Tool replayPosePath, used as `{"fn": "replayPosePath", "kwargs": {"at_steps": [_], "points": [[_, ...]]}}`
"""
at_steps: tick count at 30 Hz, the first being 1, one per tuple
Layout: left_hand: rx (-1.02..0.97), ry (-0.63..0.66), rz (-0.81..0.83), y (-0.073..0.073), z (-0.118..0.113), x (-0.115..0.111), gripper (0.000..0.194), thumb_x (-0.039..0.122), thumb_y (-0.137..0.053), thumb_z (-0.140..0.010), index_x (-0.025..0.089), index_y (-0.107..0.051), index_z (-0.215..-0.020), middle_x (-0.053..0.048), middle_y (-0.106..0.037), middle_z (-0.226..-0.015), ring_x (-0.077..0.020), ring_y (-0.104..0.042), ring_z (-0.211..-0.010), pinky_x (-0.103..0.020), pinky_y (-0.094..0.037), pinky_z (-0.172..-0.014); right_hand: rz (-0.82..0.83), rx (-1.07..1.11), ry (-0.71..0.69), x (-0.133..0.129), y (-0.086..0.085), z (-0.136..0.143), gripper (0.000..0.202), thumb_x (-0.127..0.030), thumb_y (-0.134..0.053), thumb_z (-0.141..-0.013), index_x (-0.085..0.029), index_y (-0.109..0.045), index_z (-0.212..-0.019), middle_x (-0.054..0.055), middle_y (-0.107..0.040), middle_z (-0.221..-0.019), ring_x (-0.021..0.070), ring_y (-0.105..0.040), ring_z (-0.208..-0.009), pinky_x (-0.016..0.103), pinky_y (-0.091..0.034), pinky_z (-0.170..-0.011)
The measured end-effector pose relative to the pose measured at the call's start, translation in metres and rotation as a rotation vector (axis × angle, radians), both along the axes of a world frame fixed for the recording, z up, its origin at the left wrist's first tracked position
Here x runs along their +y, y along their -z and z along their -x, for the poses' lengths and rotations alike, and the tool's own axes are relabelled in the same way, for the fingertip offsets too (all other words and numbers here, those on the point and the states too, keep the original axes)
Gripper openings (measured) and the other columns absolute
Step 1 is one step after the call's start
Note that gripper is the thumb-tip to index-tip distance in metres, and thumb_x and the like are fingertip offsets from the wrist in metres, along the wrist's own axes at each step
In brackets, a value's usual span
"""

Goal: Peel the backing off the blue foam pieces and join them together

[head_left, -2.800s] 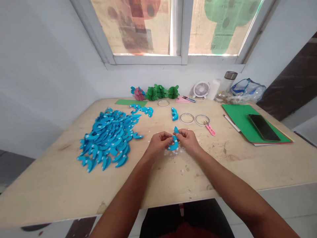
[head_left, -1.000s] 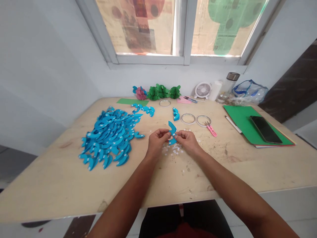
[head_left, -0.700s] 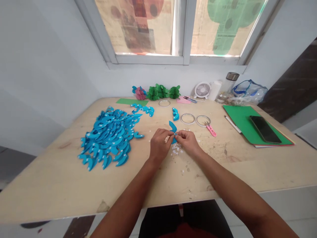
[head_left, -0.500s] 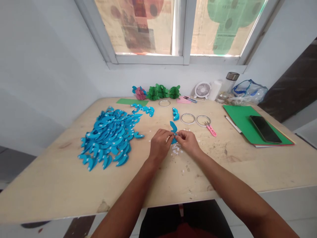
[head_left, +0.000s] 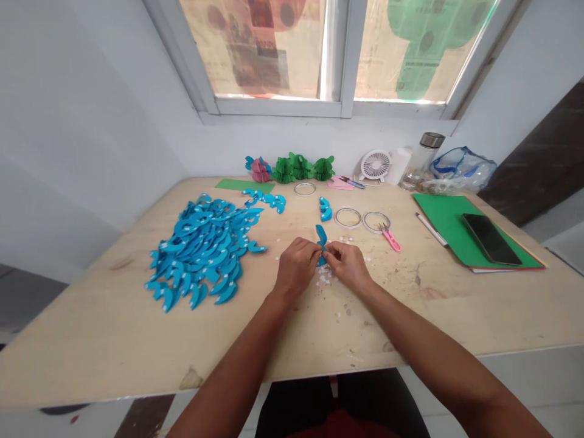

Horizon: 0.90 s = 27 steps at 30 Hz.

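Between my two hands is a curved blue paper piece (head_left: 322,235), its upper end sticking up past my fingertips. My left hand (head_left: 297,263) pinches it from the left, and my right hand (head_left: 349,263) pinches it from the right, the fingertips nearly touching. Small white scraps (head_left: 325,277) lie on the table just below my fingers. To the left spreads a large pile of blue paper pieces (head_left: 205,249) with white patches. A smaller blue piece (head_left: 325,209) rests behind my hands.
Tape rolls (head_left: 348,218) and pink-handled snips (head_left: 391,238) lie right of centre. Farther right, a phone (head_left: 491,239) rests on green sheets (head_left: 438,225) beside a white pen (head_left: 431,229). Green paper shapes (head_left: 300,166), a small fan (head_left: 376,165) and a bottle (head_left: 424,152) stand along the wall.
The view has shifted slightly. Both hands stay pinched at the blue piece, which appears slightly more upright and narrower.
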<state>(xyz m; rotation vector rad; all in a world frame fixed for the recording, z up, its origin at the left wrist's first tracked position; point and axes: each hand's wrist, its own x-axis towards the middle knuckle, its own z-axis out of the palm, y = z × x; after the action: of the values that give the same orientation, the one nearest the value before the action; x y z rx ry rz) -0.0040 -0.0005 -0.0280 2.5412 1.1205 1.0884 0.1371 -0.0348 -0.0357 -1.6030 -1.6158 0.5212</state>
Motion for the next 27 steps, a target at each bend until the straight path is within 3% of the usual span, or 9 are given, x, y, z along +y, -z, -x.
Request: {"fn": "replayPosePath", "kwargs": {"at_steps": [7, 19, 27], "points": [[-0.041, 0.0, 0.029, 0.0005, -0.0007, 0.0004, 0.019, 0.019, -0.046, -0.08, 0.021, -0.064, -0.074, -0.007, -0.065, -0.074, -0.0206, -0.058, -0.08, -0.031, -0.043, -0.073, -0.007, -0.023, 0.001, -0.0011, -0.0025, 0.0005, 0.013, -0.025, -0.052, -0.075, -0.02, -0.061, -0.067, 0.0, -0.054, -0.056, 0.0129, -0.047, -0.054, 0.023, -0.032, -0.053], [-0.228, 0.002, 0.304, 0.0002, 0.0003, 0.0038, 0.013, 0.022, -0.054, -0.074, 0.021, -0.067, -0.076, -0.005, -0.068, -0.079, -0.0186, -0.059, -0.072, -0.028, -0.045, -0.067, 0.007, 0.062, 0.005, 0.0015, 0.0012, -0.001, 0.014, -0.027, -0.052, -0.074, -0.019, -0.062, -0.069, -0.001, -0.053, -0.055, 0.0122, -0.046, -0.051, 0.023, -0.032, -0.051], [-0.352, -0.039, 0.439, -0.0017, 0.0, 0.0052, 0.008, 0.024, -0.061, -0.068, 0.021, -0.068, -0.068, -0.002, -0.069, -0.069, -0.016, -0.058, -0.061, -0.026, -0.044, -0.061, 0.023, 0.065, -0.01, 0.0005, -0.0007, 0.0002, 0.015, -0.026, -0.052, -0.074, -0.019, -0.064, -0.071, -0.001, -0.053, -0.055, 0.012, -0.046, -0.052, 0.023, -0.031, -0.051]]}}
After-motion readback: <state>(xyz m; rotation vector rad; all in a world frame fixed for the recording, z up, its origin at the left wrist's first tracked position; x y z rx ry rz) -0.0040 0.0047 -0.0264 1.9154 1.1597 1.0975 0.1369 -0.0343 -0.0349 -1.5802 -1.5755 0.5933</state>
